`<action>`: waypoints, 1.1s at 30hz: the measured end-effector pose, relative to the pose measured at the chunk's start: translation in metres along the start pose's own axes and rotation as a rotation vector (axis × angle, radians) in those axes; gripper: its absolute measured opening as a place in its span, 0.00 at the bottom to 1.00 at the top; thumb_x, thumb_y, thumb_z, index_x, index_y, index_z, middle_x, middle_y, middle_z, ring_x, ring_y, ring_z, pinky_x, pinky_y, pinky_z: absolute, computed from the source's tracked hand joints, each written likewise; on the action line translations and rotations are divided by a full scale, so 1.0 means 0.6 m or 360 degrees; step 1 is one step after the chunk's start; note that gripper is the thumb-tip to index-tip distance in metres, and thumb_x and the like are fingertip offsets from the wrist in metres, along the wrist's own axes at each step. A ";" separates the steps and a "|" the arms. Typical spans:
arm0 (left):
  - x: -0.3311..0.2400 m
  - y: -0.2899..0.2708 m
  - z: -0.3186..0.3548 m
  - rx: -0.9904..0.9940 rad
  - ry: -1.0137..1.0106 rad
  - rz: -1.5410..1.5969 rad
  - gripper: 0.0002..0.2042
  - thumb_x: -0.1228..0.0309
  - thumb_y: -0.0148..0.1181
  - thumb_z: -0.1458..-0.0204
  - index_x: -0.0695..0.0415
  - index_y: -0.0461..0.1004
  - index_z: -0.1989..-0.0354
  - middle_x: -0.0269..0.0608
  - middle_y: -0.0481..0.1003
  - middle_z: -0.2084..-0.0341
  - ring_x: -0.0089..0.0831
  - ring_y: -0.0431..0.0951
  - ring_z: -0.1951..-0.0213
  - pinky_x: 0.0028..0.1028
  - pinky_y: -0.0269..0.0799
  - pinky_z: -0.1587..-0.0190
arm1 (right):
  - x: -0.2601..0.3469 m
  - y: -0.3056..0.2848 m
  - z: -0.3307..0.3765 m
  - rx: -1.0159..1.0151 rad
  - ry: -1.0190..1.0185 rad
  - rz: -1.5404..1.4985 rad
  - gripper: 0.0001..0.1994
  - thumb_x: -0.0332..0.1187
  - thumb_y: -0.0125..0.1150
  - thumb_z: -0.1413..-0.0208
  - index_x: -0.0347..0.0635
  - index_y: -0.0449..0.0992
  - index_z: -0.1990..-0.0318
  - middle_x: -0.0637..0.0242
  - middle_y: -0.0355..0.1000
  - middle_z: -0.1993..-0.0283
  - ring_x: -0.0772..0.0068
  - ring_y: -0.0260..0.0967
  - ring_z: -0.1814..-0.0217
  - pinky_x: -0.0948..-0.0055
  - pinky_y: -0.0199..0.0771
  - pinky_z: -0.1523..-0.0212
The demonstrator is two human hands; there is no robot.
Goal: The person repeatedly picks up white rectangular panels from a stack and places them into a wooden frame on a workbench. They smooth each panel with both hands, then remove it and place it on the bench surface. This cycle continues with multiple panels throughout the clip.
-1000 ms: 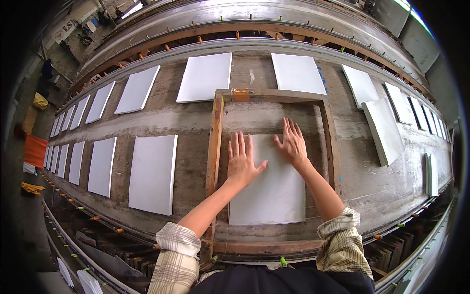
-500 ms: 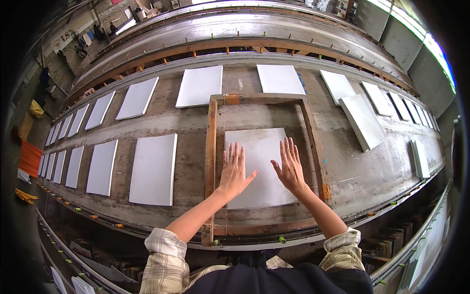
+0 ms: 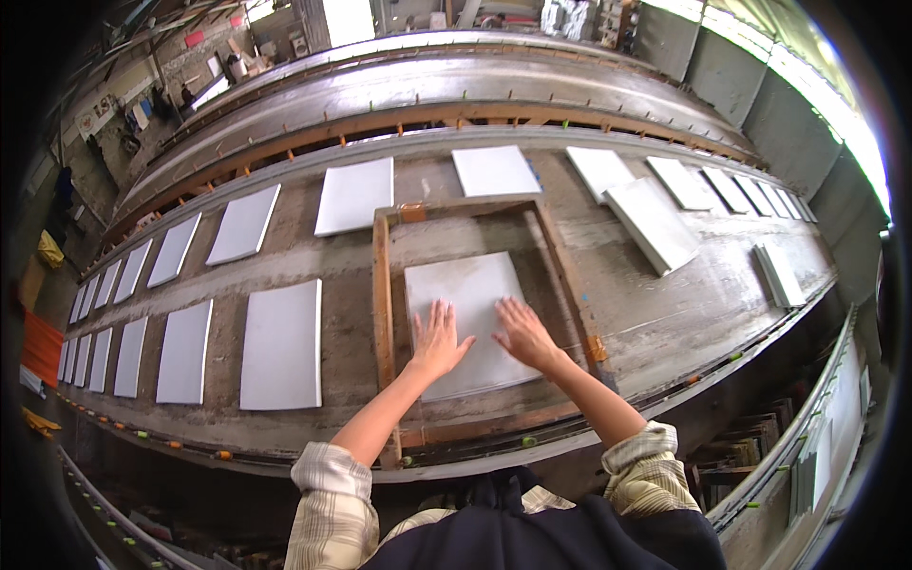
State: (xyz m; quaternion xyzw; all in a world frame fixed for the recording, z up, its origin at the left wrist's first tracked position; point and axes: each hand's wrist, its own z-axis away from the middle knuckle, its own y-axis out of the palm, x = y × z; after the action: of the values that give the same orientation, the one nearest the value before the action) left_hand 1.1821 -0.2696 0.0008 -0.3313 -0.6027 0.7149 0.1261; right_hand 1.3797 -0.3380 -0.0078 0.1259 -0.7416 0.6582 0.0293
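In front of me a white stack of sheets (image 3: pixel 467 280) lies inside a wooden frame (image 3: pixel 384 285) on a long worn table. My left hand (image 3: pixel 439 340) rests on the stack's left part, palm down, fingers stretched out and thumb apart. On the right part lies my right hand (image 3: pixel 522 334), also flat, its fingers pointing up and to the left. Neither hand grips anything. The frame surrounds the stack without touching it on the left and right. Orange tape (image 3: pixel 596 349) is wrapped on the frame's right side.
More white stacks (image 3: pixel 282 347) lie in two rows along the table (image 3: pixel 665 323). One stack (image 3: pixel 651 225) lies aslant over another at the right. Small pegs line the table's edge rail (image 3: pixel 223 454). Other long tables (image 3: pixel 446 81) stand beyond; a lower rack (image 3: pixel 741 446) is at my right.
My view has tilted up and turned to the right. Both hands have slid nearer to me over the stack, and the right hand now points more to the left.
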 end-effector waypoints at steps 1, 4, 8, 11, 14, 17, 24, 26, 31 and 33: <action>-0.014 -0.006 0.001 0.0077 -0.0073 0.0101 0.39 0.48 0.47 0.47 0.68 0.44 0.36 0.57 0.44 0.35 0.45 0.40 0.33 0.49 0.35 0.35 | -0.008 -0.013 0.016 0.0104 -0.0080 -0.0069 0.29 0.44 0.50 0.43 0.34 0.56 0.39 0.45 0.52 0.36 0.52 0.47 0.32 0.58 0.47 0.35; -0.070 -0.033 0.014 0.0086 0.0007 0.0288 0.35 0.49 0.47 0.46 0.64 0.50 0.38 0.57 0.52 0.38 0.48 0.48 0.35 0.50 0.43 0.37 | -0.034 -0.095 0.078 0.0479 -0.0125 -0.0484 0.25 0.41 0.52 0.43 0.40 0.59 0.41 0.49 0.65 0.45 0.52 0.62 0.42 0.61 0.63 0.44; -0.141 -0.034 -0.019 0.0020 0.0255 0.0843 0.31 0.53 0.49 0.45 0.62 0.55 0.40 0.56 0.60 0.42 0.47 0.58 0.39 0.41 0.54 0.39 | -0.121 -0.206 0.158 0.0163 -0.0015 -0.0713 0.19 0.37 0.53 0.44 0.43 0.67 0.45 0.52 0.69 0.49 0.53 0.66 0.47 0.62 0.66 0.47; -0.248 -0.030 -0.074 0.0051 0.0357 0.1133 0.28 0.57 0.51 0.45 0.63 0.56 0.41 0.55 0.63 0.44 0.44 0.63 0.42 0.34 0.58 0.41 | -0.252 -0.273 0.209 -0.0268 0.0187 -0.0594 0.17 0.34 0.55 0.46 0.42 0.69 0.48 0.52 0.69 0.49 0.52 0.65 0.46 0.62 0.64 0.45; -0.374 -0.008 -0.149 0.0070 0.0423 0.1523 0.26 0.63 0.51 0.44 0.64 0.55 0.40 0.54 0.63 0.44 0.39 0.64 0.42 0.32 0.59 0.41 | -0.415 -0.315 0.264 -0.0606 0.0531 -0.0561 0.17 0.34 0.55 0.45 0.41 0.70 0.49 0.54 0.67 0.46 0.54 0.60 0.41 0.62 0.58 0.40; -0.484 0.060 -0.256 0.0101 0.0386 0.1841 0.29 0.64 0.53 0.44 0.66 0.50 0.39 0.56 0.60 0.43 0.40 0.64 0.43 0.31 0.60 0.42 | -0.581 -0.321 0.301 -0.0799 0.0769 -0.0529 0.20 0.38 0.55 0.45 0.40 0.67 0.46 0.53 0.65 0.44 0.53 0.59 0.40 0.63 0.58 0.40; -0.656 0.161 -0.448 -0.0013 -0.0305 0.1695 0.41 0.56 0.56 0.48 0.64 0.39 0.35 0.57 0.48 0.37 0.40 0.51 0.36 0.35 0.48 0.37 | -0.835 -0.254 0.311 -0.0682 0.0982 -0.0782 0.33 0.44 0.56 0.45 0.34 0.54 0.38 0.47 0.55 0.37 0.53 0.54 0.36 0.64 0.55 0.39; -0.701 0.165 -0.459 -0.0039 -0.0448 0.1815 0.41 0.57 0.56 0.49 0.66 0.39 0.35 0.58 0.49 0.38 0.40 0.52 0.37 0.34 0.49 0.38 | -0.870 -0.243 0.293 -0.0736 0.0997 -0.0943 0.34 0.44 0.57 0.46 0.33 0.52 0.38 0.44 0.54 0.37 0.50 0.51 0.34 0.63 0.52 0.37; -0.725 0.208 -0.505 -0.0203 -0.0838 0.1913 0.34 0.58 0.58 0.52 0.71 0.54 0.44 0.56 0.65 0.51 0.38 0.66 0.48 0.33 0.59 0.45 | -0.913 -0.200 0.229 -0.0801 0.0998 -0.1144 0.35 0.43 0.57 0.47 0.34 0.51 0.38 0.43 0.53 0.38 0.48 0.47 0.34 0.58 0.47 0.36; -0.712 0.212 -0.522 -0.0087 -0.0976 0.2239 0.29 0.58 0.62 0.56 0.71 0.62 0.54 0.48 0.71 0.66 0.33 0.71 0.59 0.34 0.66 0.56 | -0.907 -0.198 0.218 -0.0683 0.1126 -0.1001 0.35 0.43 0.57 0.48 0.35 0.51 0.38 0.44 0.53 0.38 0.48 0.46 0.35 0.55 0.45 0.36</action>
State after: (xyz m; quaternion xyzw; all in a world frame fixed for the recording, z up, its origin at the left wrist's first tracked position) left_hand 1.7259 -0.3041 0.0009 -0.4266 -0.2755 0.6715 -0.5396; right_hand 1.9488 -0.3978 -0.0236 0.1037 -0.7310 0.4530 0.4996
